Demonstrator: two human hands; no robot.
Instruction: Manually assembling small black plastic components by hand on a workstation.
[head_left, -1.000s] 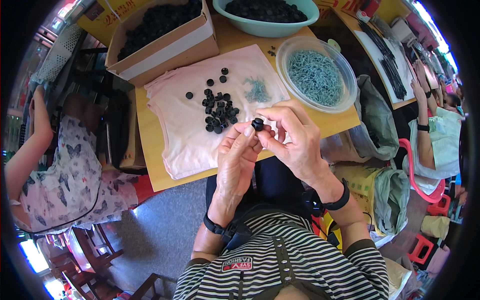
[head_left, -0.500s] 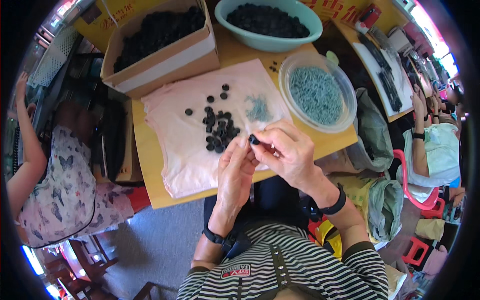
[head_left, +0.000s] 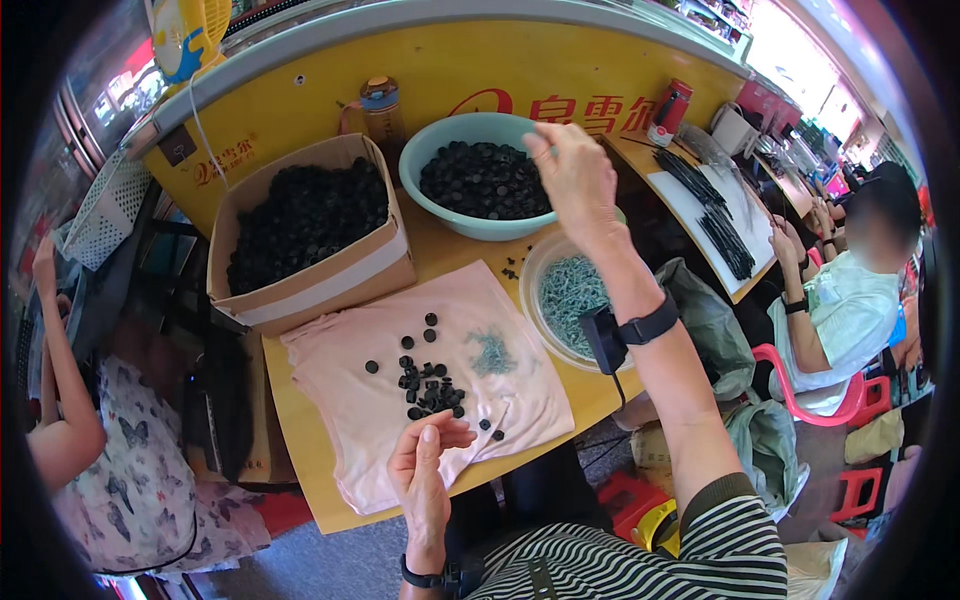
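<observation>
My right hand (head_left: 575, 180) is raised over the teal bowl (head_left: 425, 210), which is full of small black round parts. Its fingers hang loosely apart and I see no part in them. My left hand (head_left: 425, 470) rests open, palm up, on the near edge of a pink cloth (head_left: 340, 410) spread on the yellow table. Just beyond its fingertips lies a pile of loose black parts (head_left: 430, 385). A small heap of blue-green pieces (head_left: 490, 352) lies on the cloth further right.
A cardboard box (head_left: 330, 285) of black parts stands at the back left. A clear round tub (head_left: 532, 300) of blue-green pieces sits under my right forearm. A person in a patterned dress (head_left: 130, 480) sits at left, another (head_left: 840, 310) at right by a table with black strips (head_left: 720, 220).
My hands were together at the cloth's near edge, holding a black part. My right hand has since gone up and forward over the teal bowl. The left hand has opened and stayed low.
</observation>
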